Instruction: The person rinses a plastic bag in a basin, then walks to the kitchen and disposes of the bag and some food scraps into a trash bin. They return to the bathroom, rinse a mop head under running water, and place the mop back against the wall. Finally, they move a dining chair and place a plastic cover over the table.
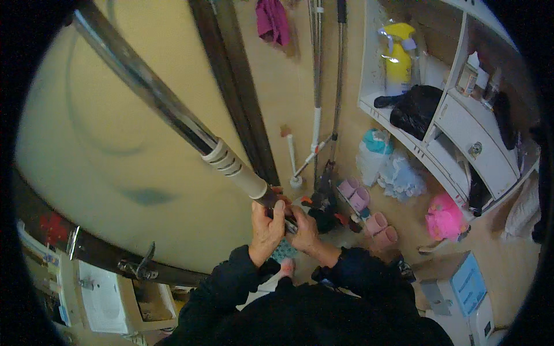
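Observation:
A shiny metal tube (pixel 151 88) with a white ribbed plastic collar (pixel 236 166) slants from the upper left down to my hands. My left hand (pixel 266 229) grips the dark lower end of it, thumb lying along the top. Close against it, my right hand (pixel 303 227) has its fingers closed around a short metallic part at that same end. Whether this part is joined to the tube cannot be told. Both hands are in front of my body, in dark sleeves.
A frosted glass door (pixel 173 216) with a lever handle (pixel 140 266) stands at left, a washbasin (pixel 101 298) beyond. Long poles (pixel 318 82) lean on the wall. At right are a white shelf unit (pixel 463 129), pink slippers (pixel 376 222), a pink bag (pixel 443 218) and a box (pixel 450 279).

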A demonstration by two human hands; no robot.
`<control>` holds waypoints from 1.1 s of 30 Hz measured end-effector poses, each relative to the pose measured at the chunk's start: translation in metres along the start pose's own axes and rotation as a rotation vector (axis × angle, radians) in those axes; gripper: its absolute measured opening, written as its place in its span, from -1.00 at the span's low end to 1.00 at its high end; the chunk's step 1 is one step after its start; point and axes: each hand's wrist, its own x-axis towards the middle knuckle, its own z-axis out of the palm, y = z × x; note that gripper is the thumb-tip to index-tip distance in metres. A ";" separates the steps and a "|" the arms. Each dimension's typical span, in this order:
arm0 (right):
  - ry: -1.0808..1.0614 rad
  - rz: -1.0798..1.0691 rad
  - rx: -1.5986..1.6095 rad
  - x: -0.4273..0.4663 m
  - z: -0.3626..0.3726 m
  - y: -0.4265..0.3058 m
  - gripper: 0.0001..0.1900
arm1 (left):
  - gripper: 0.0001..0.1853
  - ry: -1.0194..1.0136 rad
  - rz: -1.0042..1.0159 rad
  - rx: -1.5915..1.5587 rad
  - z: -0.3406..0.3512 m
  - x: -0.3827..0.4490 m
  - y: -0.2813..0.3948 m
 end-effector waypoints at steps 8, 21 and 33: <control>0.052 0.093 -0.049 0.073 0.021 0.039 -0.39 | -0.93 0.073 0.177 0.066 0.007 0.082 -0.065; 0.056 0.241 -0.174 0.109 -0.047 0.092 -0.23 | -0.89 -0.008 0.170 0.075 -0.034 0.270 -0.145; 0.357 0.711 -0.365 0.009 -0.109 0.117 -0.24 | -0.79 -0.029 0.074 0.211 0.015 0.357 -0.186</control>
